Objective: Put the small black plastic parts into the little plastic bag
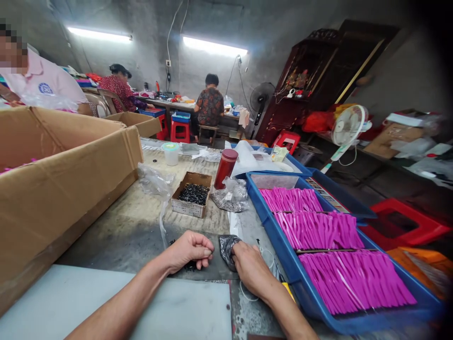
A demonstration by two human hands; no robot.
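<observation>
Bare forearms narrow to bare wrists, with uncovered fingers.

A tall cardboard box walls off the table's left side; a blue tray bars the right, its rim close to the right hand. Ahead stand a small box, a red flask and a plastic bag. Bare tabletop leaves passage between the cardboard box and the left hand.
</observation>
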